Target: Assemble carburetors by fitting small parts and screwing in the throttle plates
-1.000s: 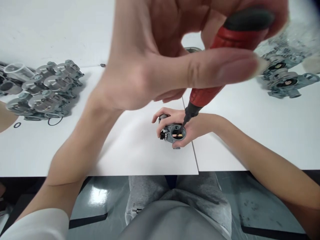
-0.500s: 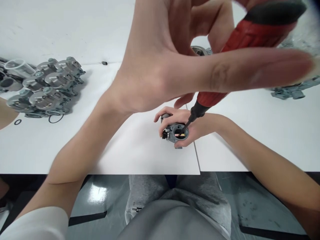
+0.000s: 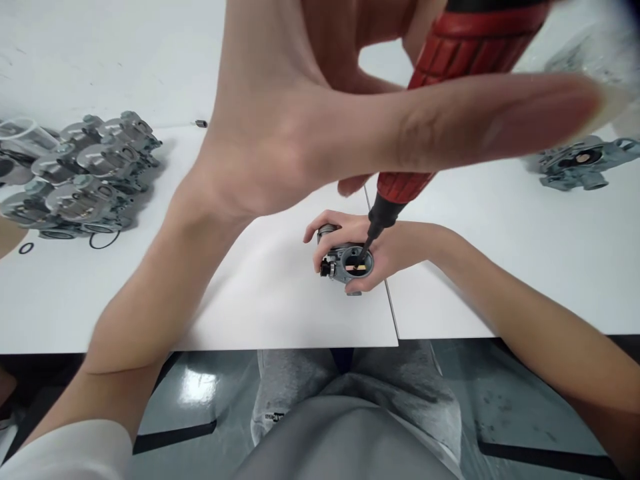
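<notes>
White table (image 3: 270, 313), seam running across it, glossy grey floor (image 3: 250, 380) below; metal parts (image 3: 83, 173) clustered at left. Left hand (image 3: 295, 127) raised, thumb stretched across red screwdriver (image 3: 406, 187), fingers loosely round handle. Right hand (image 3: 380, 237) low, fingers wrapped on metal housing (image 3: 341, 269) near front edge; screwdriver tip at its round opening.

We see a red-and-black screwdriver (image 3: 404, 188) with a ribbed handle and thin dark shaft, slanting down leftward, its tip inside the round bore of a small silver-grey metal carburettor (image 3: 341, 269), whose gold-streaked opening faces us mid-view.
</notes>
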A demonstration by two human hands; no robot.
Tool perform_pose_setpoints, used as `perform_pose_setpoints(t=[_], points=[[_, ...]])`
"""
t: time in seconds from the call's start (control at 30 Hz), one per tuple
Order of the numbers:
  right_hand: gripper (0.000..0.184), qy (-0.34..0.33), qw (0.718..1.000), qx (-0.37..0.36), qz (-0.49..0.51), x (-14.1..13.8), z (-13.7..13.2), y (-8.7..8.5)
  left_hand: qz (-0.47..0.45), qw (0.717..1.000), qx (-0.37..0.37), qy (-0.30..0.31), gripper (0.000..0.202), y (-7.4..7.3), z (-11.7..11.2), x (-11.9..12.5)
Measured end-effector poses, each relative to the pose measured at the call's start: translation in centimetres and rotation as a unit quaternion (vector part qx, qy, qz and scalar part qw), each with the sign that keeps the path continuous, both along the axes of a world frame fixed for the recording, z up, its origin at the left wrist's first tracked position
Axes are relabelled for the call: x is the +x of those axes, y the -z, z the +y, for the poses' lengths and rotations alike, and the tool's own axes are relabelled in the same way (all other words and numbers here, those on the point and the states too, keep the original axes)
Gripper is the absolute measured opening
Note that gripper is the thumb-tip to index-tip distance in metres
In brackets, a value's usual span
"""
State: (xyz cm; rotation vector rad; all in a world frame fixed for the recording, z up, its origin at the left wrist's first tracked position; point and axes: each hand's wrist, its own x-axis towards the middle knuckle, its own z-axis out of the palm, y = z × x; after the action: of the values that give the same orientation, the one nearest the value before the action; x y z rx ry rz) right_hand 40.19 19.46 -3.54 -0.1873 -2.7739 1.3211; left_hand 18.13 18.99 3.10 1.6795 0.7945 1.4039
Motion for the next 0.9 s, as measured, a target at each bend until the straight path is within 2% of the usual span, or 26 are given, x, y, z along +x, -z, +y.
perform_pose_setpoints(t=[0.1, 0.2, 0.3, 0.37, 0.47, 0.53, 0.67, 0.77, 0.9], points=[[0.039, 0.006, 1.000, -0.011, -0.009, 0.0, -0.1, -0.1, 0.001, 1.000, -0.012, 0.014, 0.069, 0.3, 0.9, -1.5], [0.039, 0.010, 1.000, -0.014, -0.013, 0.0, -0.2, -0.2, 0.009, 0.999, -0.017, 0.032, 0.074, -1.1, -0.3, -1.2], [0.038, 0.000, 1.000, -0.014, 0.004, 0.0, -0.1, -0.1, 0.067, 0.994, -0.005, 0.081, 0.083, -3.4, -2.8, 1.2], [0.038, -0.009, 1.000, -0.013, 0.015, -0.1, 0.0, 0.0, 0.126, 0.982, 0.031, 0.136, 0.086, -4.7, -4.2, 3.3], [0.039, -0.009, 1.000, -0.011, 0.006, -0.1, 0.0, -0.1, 0.155, 0.969, 0.084, 0.175, 0.082, -5.5, -5.1, 5.5], [0.039, -0.001, 1.000, -0.007, -0.006, 0.0, -0.1, -0.3, 0.157, 0.967, 0.123, 0.159, 0.084, -5.3, -5.0, 6.1], [0.041, 0.005, 1.000, -0.001, -0.006, 0.0, -0.2, -0.4, 0.157, 0.962, 0.215, 0.067, 0.106, -4.0, -4.9, 6.1], [0.039, -0.002, 1.000, -0.002, 0.004, 0.1, -0.1, -0.2, 0.143, 0.967, 0.209, 0.025, 0.105, -3.4, -4.9, 6.5], [0.038, 0.005, 1.000, -0.012, -0.011, 0.0, 0.0, -0.1, 0.068, 0.976, 0.206, 0.037, 0.104, -2.9, -4.5, 7.1]])
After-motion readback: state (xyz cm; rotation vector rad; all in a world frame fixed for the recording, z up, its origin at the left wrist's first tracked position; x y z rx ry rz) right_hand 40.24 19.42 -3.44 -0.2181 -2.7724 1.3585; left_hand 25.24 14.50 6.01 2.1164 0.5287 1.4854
